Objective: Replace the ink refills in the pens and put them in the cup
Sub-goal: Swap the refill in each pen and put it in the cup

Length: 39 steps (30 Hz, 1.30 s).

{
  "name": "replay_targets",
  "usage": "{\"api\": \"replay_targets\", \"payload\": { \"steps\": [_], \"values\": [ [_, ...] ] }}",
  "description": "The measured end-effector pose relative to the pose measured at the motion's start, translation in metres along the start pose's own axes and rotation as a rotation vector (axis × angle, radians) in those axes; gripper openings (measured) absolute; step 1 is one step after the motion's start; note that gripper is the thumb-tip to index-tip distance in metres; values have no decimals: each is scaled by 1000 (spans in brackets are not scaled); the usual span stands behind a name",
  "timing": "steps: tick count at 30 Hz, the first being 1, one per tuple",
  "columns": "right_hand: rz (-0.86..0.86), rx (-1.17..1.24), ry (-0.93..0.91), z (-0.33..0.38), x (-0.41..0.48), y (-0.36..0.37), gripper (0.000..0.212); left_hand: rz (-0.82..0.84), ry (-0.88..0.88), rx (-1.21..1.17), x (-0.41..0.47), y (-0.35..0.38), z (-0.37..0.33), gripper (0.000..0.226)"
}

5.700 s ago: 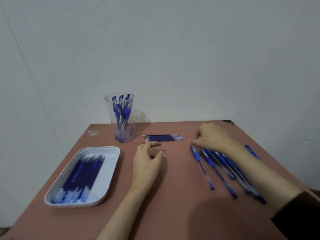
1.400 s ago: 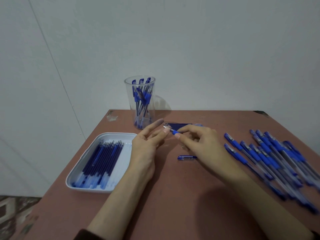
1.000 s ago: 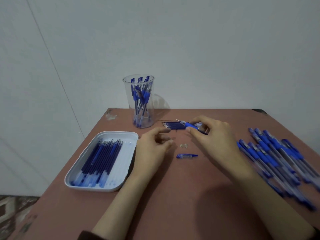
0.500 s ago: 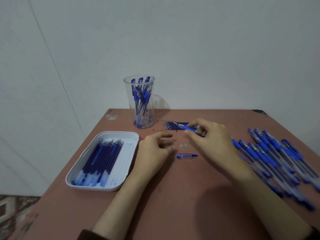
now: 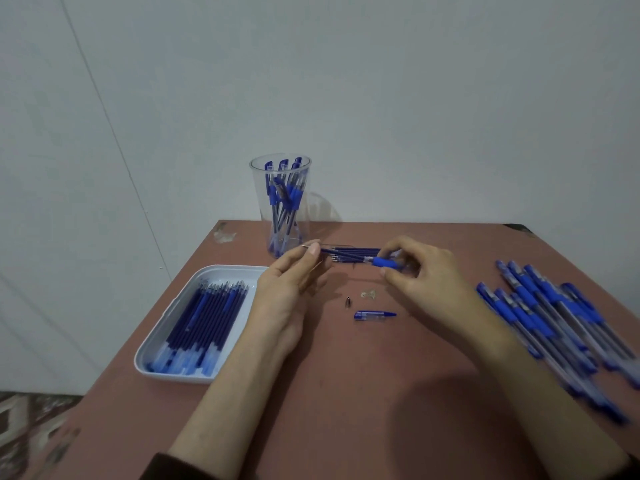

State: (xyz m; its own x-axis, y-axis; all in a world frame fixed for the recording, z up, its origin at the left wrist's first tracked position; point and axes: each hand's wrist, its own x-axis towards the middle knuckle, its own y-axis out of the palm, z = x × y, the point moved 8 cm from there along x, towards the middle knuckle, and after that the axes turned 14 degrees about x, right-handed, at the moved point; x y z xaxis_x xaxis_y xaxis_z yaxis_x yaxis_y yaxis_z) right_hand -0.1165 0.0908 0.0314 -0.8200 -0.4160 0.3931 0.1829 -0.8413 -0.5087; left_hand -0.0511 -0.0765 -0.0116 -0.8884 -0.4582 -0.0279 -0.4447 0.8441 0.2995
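Reddish worktop (image 5: 346, 393) stands against a pale wall. Just in front of the clear cup (image 5: 280, 206) of pens, the right hand (image 5: 427, 271) curls its fingers round a pen (image 5: 384, 262) at the blue grip. The left hand (image 5: 287, 292) pinches the tip of the refill (image 5: 323, 251) sticking out of it. A pen cap (image 5: 374, 315) lies nearer, loose pens (image 5: 554, 313) lie right, and a white tray (image 5: 221, 270) of refills sits left.

loose pens (image 5: 540, 317) blurred, cut by right edge; pen barrel (image 5: 384, 262) mostly hidden in right hand (image 5: 426, 271).
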Motion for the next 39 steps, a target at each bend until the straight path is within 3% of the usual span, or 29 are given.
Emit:
{"api": "replay_targets", "payload": {
  "steps": [3,5,7,9,13,20,24,28,32,39],
  "values": [
    [-22,-402,9,-6,3,-17,14,-64,8,-147,1,-7,-1,5],
    [-52,-523,71,-14,5,-31,16,-102,38,-203,1,-9,-4,5],
    [-147,-478,102,-14,6,-44,12,-124,91,-185,0,-11,-8,6],
    [-216,-315,-4,1,8,-45,10,-120,154,-77,-2,-8,-12,5],
    [36,-62,-156,33,9,-2,16,-89,188,31,-4,-2,-11,8],
    [244,55,-44,22,34,25,7,-64,139,-13,-1,-1,-5,14],
    [196,-223,-13,-5,53,23,12,-153,227,153,-4,-5,-13,35],
    [269,-490,-15,-25,55,35,9,-145,314,210,-11,1,-25,27],
    [309,-546,-51,-24,57,42,16,-153,317,222,-11,1,-26,20],
    [228,-587,-99,-18,58,41,9,-184,427,401,-18,0,-34,35]
  ]
}}
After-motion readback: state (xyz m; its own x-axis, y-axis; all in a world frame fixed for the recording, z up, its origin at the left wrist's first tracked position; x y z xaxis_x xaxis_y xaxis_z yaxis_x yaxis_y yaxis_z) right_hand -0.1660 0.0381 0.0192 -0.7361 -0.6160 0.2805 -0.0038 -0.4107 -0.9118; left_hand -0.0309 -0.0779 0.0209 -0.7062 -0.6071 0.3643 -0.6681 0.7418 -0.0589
